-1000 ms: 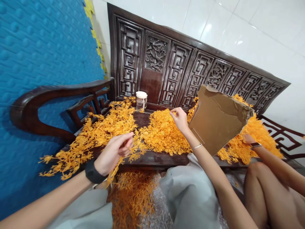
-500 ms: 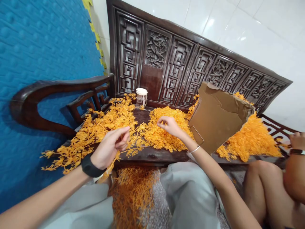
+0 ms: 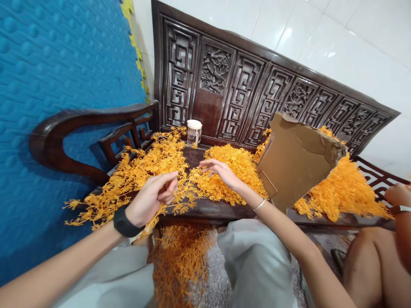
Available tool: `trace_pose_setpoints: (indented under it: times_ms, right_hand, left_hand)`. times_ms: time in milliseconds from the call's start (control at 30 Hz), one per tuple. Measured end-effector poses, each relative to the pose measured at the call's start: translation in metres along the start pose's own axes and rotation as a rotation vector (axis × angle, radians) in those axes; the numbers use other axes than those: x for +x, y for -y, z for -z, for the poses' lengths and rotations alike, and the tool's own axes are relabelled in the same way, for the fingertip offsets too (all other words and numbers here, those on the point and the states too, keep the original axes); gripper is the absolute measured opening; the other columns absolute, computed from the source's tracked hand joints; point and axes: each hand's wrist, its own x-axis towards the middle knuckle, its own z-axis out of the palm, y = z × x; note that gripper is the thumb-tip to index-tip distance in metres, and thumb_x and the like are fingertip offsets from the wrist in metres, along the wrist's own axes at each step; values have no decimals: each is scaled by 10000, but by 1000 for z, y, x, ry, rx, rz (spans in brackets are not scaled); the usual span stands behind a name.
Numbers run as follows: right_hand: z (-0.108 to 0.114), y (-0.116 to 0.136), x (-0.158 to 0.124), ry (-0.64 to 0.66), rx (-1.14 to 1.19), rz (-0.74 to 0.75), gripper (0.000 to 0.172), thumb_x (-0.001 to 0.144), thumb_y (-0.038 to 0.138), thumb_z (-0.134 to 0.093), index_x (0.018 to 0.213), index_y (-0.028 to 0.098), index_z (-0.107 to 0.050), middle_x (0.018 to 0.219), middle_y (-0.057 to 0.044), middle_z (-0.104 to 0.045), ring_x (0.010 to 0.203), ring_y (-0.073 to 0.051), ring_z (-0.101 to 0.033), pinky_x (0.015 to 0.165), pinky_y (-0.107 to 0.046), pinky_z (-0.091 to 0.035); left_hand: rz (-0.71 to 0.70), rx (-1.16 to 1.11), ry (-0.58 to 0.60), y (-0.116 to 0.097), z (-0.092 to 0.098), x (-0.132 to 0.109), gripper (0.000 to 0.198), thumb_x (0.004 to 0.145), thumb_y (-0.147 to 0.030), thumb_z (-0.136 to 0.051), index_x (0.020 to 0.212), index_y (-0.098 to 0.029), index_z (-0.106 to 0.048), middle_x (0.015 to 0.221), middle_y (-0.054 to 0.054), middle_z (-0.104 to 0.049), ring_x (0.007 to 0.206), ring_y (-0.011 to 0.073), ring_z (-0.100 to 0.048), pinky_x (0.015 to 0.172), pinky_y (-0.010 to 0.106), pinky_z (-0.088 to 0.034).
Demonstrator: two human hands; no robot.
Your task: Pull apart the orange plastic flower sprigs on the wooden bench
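My left hand [image 3: 154, 196], with a black band at the wrist, is closed on an orange branched plastic sprig [image 3: 184, 192]; its fronds show past my fingers and below my palm. To the right, my right hand [image 3: 220, 171] has its fingers stretched out and slightly apart, with nothing seen in them. It hovers at the left side of a heap of small orange pieces [image 3: 236, 160] on the dark wooden bench [image 3: 212, 208]. Beyond my left hand lies a spread of orange branched sprigs [image 3: 154, 156].
A torn cardboard piece [image 3: 295, 158] leans between the middle heap and a larger orange heap [image 3: 349, 192]. Near the carved backrest stands a clear cup with a white lid [image 3: 194, 131]. More orange stems [image 3: 183, 261] lie on the floor. Another person's arm [image 3: 400, 199] is at the right edge.
My right hand has moved left toward my left hand, its fingers opening from a curled pose. My left hand stays closed on the sprig. The view has shifted slightly.
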Motion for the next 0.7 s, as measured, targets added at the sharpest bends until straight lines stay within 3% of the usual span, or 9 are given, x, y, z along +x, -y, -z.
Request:
trace_pose_setpoints:
  times_ms: [67,167,233,333,433,533,700]
  right_hand:
    - [-5,4,-2,78,133,-36,285,906,246,-326,1030,169,-570,1026,-77,-620,860,-129,-598,682,-251,-470]
    - [-12,12,-8,124,24,4,225,795,367,-561,863,161,-619,798,-27,-634,721,-122,-586,659,-246,-462]
    - [-13,18,-13,96,-50,44,213,736,366,-629,751,154,-614,696,0,-608,653,-111,-562,655,-244,-454]
    - [-10,23,-18,48,-85,100,221,796,353,-548,723,150,-594,696,-2,-600,658,-107,-554,666,-239,-444]
    - [-2,24,-22,2,-270,208,187,794,293,-529,679,152,-573,679,2,-576,659,-103,-529,660,-225,-414]
    - [8,24,-26,30,-397,271,148,751,214,-524,615,154,-525,629,17,-524,614,-92,-489,630,-214,-389]
    - [28,21,-36,-86,-288,108,151,698,201,-485,555,155,-490,553,17,-509,568,-100,-476,586,-219,-373]
  left_hand:
    - [18,-22,21,1,1,0,410,829,-320,-468,455,-175,-388,387,-80,-201,384,74,-156,369,171,-209]
    - [29,-42,35,1,2,-1,408,827,-337,-479,463,-175,-392,388,-83,-201,384,73,-153,371,170,-216]
    - [24,-34,36,1,3,-1,410,830,-337,-477,463,-176,-393,386,-81,-202,389,77,-161,378,172,-224]
    - [12,7,39,1,3,-2,411,835,-337,-470,464,-176,-397,385,-80,-209,395,78,-178,389,174,-231]
    - [19,51,54,2,1,-2,416,830,-352,-479,465,-173,-392,390,-81,-221,393,71,-184,393,175,-224]
    - [56,47,82,3,-3,-2,416,825,-364,-486,471,-171,-382,399,-84,-225,385,63,-187,390,175,-206]
    - [87,14,82,0,-1,-3,404,834,-363,-463,490,-173,-372,421,-90,-206,385,60,-161,385,178,-186]
